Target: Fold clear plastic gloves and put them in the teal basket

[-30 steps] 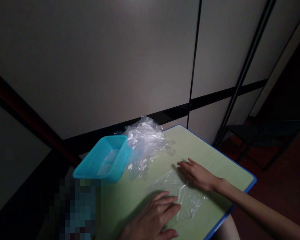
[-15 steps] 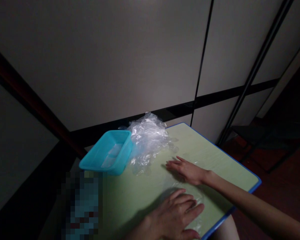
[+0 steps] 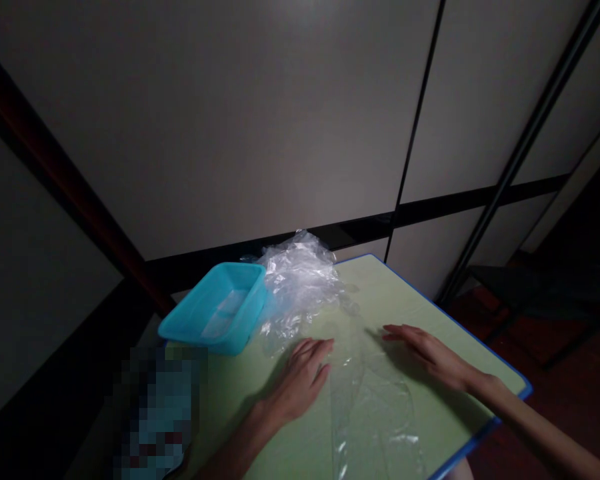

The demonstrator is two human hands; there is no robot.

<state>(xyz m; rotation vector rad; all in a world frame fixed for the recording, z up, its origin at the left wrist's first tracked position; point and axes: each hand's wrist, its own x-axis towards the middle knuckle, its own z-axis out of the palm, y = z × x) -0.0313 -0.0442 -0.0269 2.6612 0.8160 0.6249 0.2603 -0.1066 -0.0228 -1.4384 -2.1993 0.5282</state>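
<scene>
A thin, clear plastic glove (image 3: 375,407), judging by its faint outline, lies spread flat on the table. My left hand (image 3: 304,380) is beside its upper left edge, fingers stretched forward and thumb apart, holding nothing. Opposite it, my right hand (image 3: 433,357) hovers low over the table to the right of the plastic, open with its fingers extended. Beyond both hands sits a crumpled heap of similar clear plastic (image 3: 303,273); single pieces in it are hard to make out.
A turquoise plastic basin (image 3: 245,320) stands on the left of the pale green table (image 3: 460,347), which has a blue rim. Light cabinet doors (image 3: 280,133) rise right behind. A dark chair (image 3: 550,287) is at the right. Something pixelated (image 3: 160,413) sits at the lower left.
My left hand has moved forward and left, off the flat plastic. My right hand has shifted right, away from it. The plastic between them now shows more fully.
</scene>
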